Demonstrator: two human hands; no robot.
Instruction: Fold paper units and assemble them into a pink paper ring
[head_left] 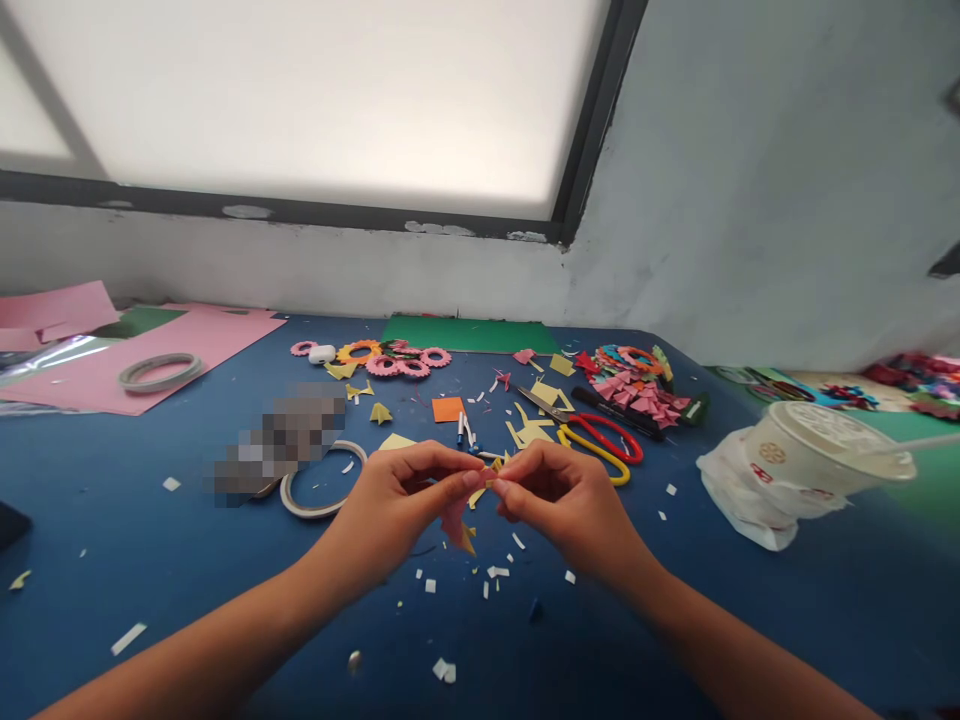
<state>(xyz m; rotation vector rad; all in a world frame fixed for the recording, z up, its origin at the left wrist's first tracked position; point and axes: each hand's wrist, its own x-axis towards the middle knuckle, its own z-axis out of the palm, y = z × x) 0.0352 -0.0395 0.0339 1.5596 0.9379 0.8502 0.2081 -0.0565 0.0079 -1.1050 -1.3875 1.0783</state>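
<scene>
My left hand (416, 495) and my right hand (562, 495) meet at the middle of the view, fingertips pinched together. Between them is a small folded paper piece (454, 520) in pink and yellow; its lower part hangs below the left fingers. The fingers cover much of it, so its full shape is hidden. Just beyond my right hand lie scissors (600, 440) with red and yellow handles. An orange paper square (448, 409) and yellow paper pieces (536, 432) lie behind the hands. A roll of tape (287, 500) rests left of my left hand.
On the blue table (187, 560) are scattered white scraps. Pink scalloped paper rings (397, 367) and a heap of folded pink pieces (637, 395) lie farther back. A lidded cup (810, 460) with a straw stands right. Pink sheets (82, 370) hold another tape roll (160, 372).
</scene>
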